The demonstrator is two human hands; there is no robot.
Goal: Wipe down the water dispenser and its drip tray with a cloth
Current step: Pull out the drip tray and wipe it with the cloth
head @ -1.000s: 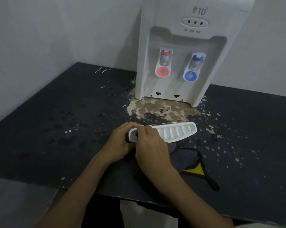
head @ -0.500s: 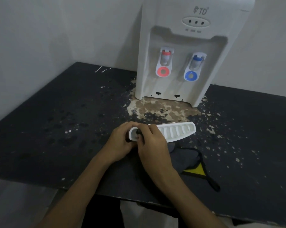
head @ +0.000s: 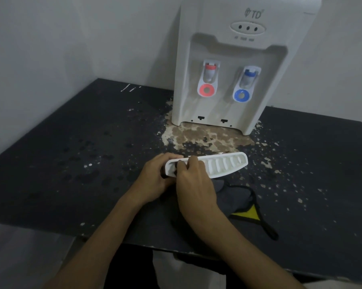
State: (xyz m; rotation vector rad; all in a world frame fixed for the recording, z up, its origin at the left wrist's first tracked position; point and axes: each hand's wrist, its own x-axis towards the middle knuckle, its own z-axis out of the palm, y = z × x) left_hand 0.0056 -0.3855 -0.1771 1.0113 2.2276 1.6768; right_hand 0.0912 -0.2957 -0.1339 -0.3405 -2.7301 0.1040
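The white water dispenser (head: 228, 59) stands at the back of the table, with a red tap and a blue tap. Its white slotted drip tray (head: 226, 164) is off the machine and held tilted just above the table in front of it. My left hand (head: 155, 180) grips the tray's left end. My right hand (head: 194, 184) lies over the same end, its fingers pressing a dark bit of cloth into the slots. The rest of the grey cloth (head: 232, 197), with a yellow corner and black trim, trails on the table under my right wrist.
The black table (head: 71, 163) is worn, with a large pale peeled patch (head: 201, 136) in front of the dispenser and flecks to its right. White walls close the back and the left. The table's front edge runs under my forearms.
My right fingers have shifted slightly back and forth over the tray's left end. The tray, my left hand and the cloth have hardly moved.
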